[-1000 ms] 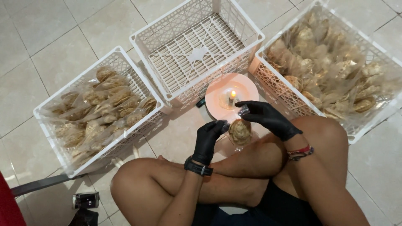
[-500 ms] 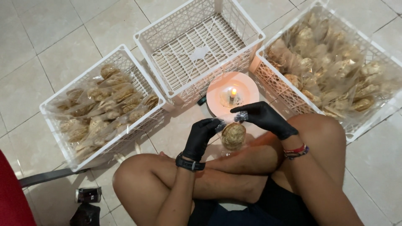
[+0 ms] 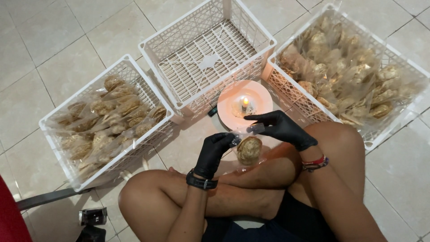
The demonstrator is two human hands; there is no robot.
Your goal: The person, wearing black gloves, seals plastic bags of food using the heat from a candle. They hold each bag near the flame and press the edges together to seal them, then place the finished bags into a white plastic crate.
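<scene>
i see both hands in black gloves at centre frame, w/ a small clear plastic bag holding a round brown cracker (image 3: 249,150) stretched between them. my left hand (image 3: 214,152) sits just left of the bag, fingers curled and pinched on its top left edge. my right hand (image 3: 281,129) is to the upper right, thumb and forefinger pinched narrow on the bag's top right corner, other fingers spread. bag hangs just above the crossed bare legs, cracker low in it.

right above the hands is a round pale pink plate (image 3: 262,97) w/ a short lit candle (image 3: 245,103) standing mid-plate, flame burning. bag's top edge is near the plate's lower rim; can't tell if it touches.

three white plastic lattice crates on the tiled floor: left crate (image 3: 53,121) full of bagged crackers, centre top crate (image 3: 179,42) w/ no bags in it, upper right crate (image 3: 410,71) heaped w/ bagged crackers. a small dark item lies between centre crate and plate, too small to id.
</scene>
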